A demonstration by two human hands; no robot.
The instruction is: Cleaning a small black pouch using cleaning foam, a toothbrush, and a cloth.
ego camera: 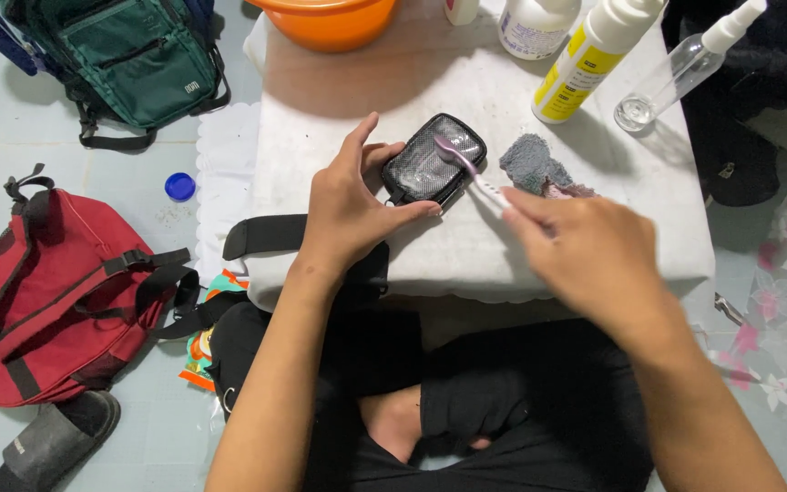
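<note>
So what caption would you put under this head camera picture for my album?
Left hand steadies a small black pouch on a white table while right hand brushes it with a toothbrush.

The mesh pouch (433, 161) lies on the table (412, 82). Right of the pouch lies a cloth (530, 162); behind it stand a basin (330, 20) and bottles (594, 56).

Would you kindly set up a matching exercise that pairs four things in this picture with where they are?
Things:
1. small black pouch
2. toothbrush
3. red bag
4. orange basin

Places:
A. on the floor, left of the table
B. at the table's far edge
C. steadied by the left hand
D. held in the right hand

Pairs: 1-C, 2-D, 3-A, 4-B
</note>
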